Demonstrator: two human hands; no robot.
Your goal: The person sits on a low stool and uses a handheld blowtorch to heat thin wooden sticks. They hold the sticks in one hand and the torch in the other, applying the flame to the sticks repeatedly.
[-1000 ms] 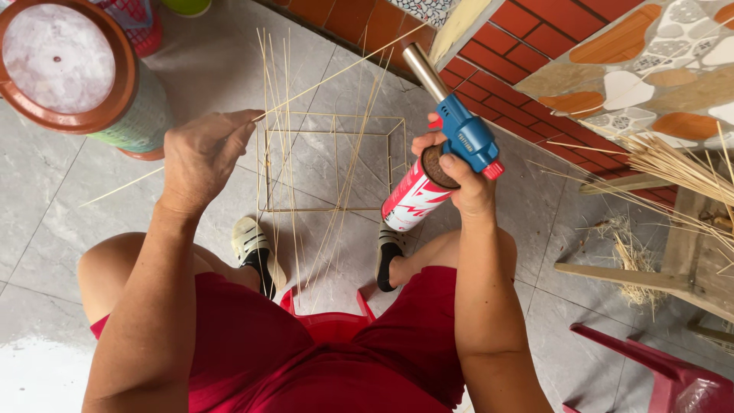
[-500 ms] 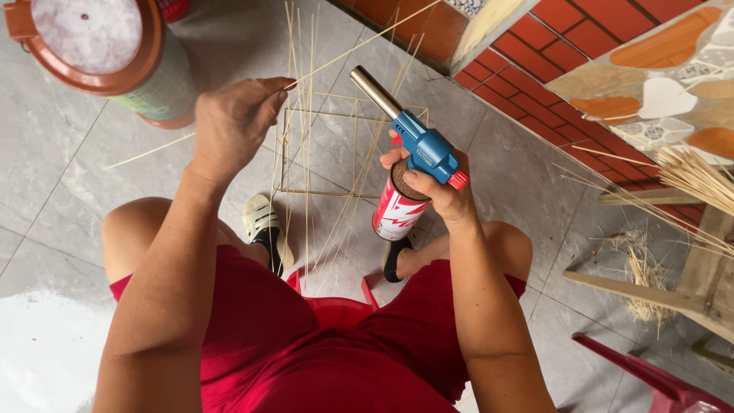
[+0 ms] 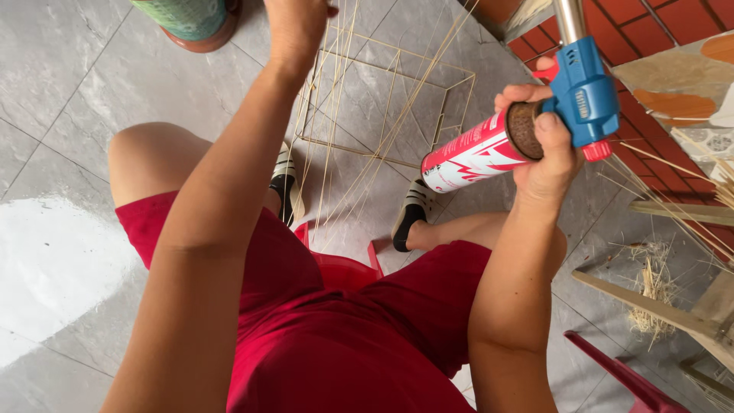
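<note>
Grey tile floor point(image 3: 69, 92), red brick wall point(image 3: 650, 30) at back. Stick frame point(image 3: 382, 99) stands on floor btwn the feet. Left hand point(image 3: 294, 23) pinches thin sticks up top. Right hand point(image 3: 547, 149) wraps tight round red gas can w/ blue torch point(image 3: 527, 126).

Red-and-white labelled gas canister point(image 3: 466, 159) in right hand point(image 3: 547, 149).
</note>
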